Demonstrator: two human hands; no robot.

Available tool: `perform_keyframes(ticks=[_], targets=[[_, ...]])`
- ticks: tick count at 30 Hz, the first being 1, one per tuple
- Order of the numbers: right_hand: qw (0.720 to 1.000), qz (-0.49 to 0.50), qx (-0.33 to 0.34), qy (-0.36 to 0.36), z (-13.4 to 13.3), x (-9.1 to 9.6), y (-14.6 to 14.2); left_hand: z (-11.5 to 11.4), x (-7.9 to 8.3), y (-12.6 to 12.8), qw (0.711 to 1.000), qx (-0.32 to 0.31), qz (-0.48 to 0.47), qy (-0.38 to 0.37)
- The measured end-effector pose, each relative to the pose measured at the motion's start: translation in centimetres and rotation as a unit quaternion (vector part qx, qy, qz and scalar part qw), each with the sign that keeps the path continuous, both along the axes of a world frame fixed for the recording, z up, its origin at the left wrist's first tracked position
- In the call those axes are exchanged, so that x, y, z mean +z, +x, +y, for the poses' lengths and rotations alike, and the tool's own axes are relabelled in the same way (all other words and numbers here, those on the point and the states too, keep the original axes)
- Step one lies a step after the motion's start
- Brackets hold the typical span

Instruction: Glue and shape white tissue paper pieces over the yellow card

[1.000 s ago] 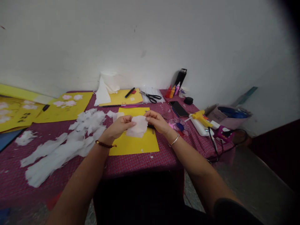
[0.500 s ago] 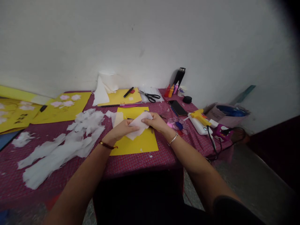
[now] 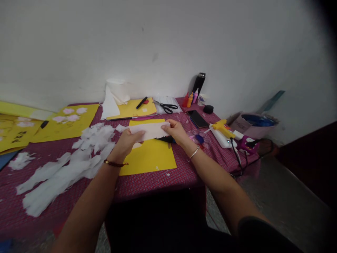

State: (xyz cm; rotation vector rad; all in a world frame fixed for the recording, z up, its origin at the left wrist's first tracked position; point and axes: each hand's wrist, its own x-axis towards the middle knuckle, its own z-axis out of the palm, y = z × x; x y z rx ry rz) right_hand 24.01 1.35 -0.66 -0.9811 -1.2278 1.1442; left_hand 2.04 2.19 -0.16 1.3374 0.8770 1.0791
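Over yellow card (image 3: 147, 160), white strip (image 3: 152, 131) (flat)

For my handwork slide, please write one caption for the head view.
Left hand and right hand hold a pale paper strip above a yellow sheet, white scraps lying to the left.

Dim, flat indoor light, slightly soft.
The plain white painted wall (image 3: 158, 38) looks grey; the tall black cylindrical flask (image 3: 199, 83) throws a soft shadow leftward; wide-angle distortion stretches the outer edges, and black swallows the upper right corner.
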Motion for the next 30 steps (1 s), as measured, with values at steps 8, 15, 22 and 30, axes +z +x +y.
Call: perform_keyframes(ticks=[8,15,22,30], targets=[[0.998,0.037,0.042,-0.015,0.2,-0.1,0.3,0.6,0.6,-1.1,0.996,0.002,-0.084,-0.033],[0.993,0.085,0.08,0.003,0.0,0.1,0.6,-0.1,1.3,-1.5,0.987,-0.041,-0.15,-0.036],[0.991,0.096,0.09,0.005,-0.2,0.4,0.7,-0.5,1.8,-1.4,0.985,-0.063,-0.16,-0.007],[0.992,0.088,0.095,0.004,-0.3,0.5,0.8,-0.5,1.9,-1.5,0.983,-0.064,-0.169,-0.006]])
